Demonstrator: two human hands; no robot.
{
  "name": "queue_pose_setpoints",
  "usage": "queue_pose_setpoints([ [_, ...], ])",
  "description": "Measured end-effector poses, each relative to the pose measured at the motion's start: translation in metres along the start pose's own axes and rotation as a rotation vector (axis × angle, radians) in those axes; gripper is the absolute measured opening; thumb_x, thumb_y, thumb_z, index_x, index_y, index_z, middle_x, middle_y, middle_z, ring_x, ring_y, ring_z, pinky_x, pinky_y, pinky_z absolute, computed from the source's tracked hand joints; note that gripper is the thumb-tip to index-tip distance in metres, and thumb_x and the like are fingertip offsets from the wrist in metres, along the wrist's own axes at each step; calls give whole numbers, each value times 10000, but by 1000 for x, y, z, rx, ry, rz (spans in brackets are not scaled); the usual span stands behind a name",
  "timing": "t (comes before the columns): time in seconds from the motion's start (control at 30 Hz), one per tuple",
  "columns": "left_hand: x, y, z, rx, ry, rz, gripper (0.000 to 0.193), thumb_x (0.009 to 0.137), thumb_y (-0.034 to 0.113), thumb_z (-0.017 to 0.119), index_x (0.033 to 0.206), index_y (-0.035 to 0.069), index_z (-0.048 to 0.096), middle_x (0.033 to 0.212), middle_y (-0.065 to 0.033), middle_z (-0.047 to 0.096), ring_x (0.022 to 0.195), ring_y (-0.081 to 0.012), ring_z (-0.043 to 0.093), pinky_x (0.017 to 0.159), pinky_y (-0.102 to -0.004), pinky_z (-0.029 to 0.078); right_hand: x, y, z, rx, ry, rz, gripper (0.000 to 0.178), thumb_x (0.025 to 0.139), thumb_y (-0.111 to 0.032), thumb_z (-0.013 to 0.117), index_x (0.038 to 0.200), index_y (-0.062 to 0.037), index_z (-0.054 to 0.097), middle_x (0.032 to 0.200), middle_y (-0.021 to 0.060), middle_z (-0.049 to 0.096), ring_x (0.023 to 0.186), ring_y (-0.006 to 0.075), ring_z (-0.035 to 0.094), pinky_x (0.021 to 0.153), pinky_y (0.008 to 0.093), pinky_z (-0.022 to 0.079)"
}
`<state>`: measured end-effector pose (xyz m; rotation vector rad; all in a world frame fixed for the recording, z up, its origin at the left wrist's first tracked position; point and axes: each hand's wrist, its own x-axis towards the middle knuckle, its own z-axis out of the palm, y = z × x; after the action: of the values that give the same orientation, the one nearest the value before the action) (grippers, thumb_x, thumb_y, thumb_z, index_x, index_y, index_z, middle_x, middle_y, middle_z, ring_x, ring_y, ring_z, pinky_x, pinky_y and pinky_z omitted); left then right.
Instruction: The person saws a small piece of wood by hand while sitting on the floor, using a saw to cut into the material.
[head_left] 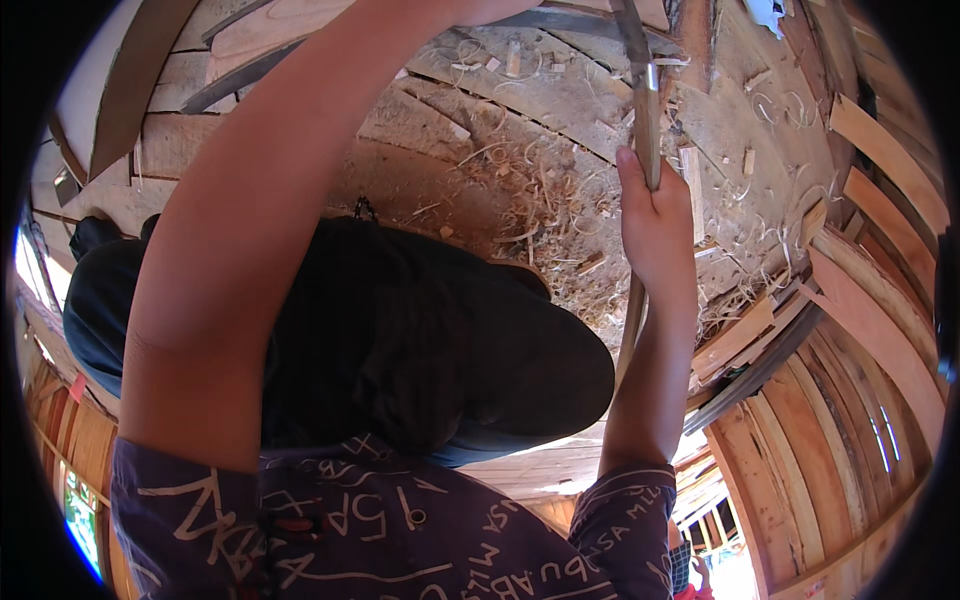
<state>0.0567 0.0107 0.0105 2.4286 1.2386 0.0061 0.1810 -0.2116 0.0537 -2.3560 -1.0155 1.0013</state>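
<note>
One long bar is gripped by the right hand; the far left hand, I cannot tell. The step seems steadying; next calls for firm hold.

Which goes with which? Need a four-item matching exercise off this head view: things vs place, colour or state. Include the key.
Things:
1. right hand
2. left hand
3. wood shavings
4. trousers

Descriptions:
A. black
B. gripping a long wooden handle
C. cut off by the picture's upper edge
D. scattered over wooden planks

Pairs: 1-B, 2-C, 3-D, 4-A
</note>
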Motion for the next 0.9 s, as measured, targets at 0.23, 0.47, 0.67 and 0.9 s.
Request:
queue_pose_setpoints([
  [0.23,-5,4,-2,43,8,37,666,910,545,517,1213,-47,544,1183,-215,628,1146,-336,589,1005,-448,427,-48,9,-24,-24,-103,206,373,999,-316,543,861,29,573,599,92,486,549,167,470,544,363,389],
  [0.47,-2,4,-1,35,35,21,679,913,544,512,1236,-52,532,1183,-212,629,1161,-329,579,1002,-439,430,9,-5,-7,-29,-68,49,386,999,-322,532,858,34,575,614,121,502,552,206,479,559,380,399],
  [0.67,2,3,1,37,31,5,693,909,547,517,1245,-58,522,1172,-222,632,1142,-340,589,992,-437,440,-33,3,-22,19,-86,192,382,1005,-329,538,765,-33,517,592,-12,405,579,85,378,533,313,337],
  [0.9,-6,7,-7,52,-5,14,691,914,545,514,1260,-52,518,1178,-216,632,1168,-333,574,1026,-470,396,-38,-5,-22,26,-103,178,387,1006,-325,537,764,-25,514,603,-2,409,584,93,370,535,317,334],
])
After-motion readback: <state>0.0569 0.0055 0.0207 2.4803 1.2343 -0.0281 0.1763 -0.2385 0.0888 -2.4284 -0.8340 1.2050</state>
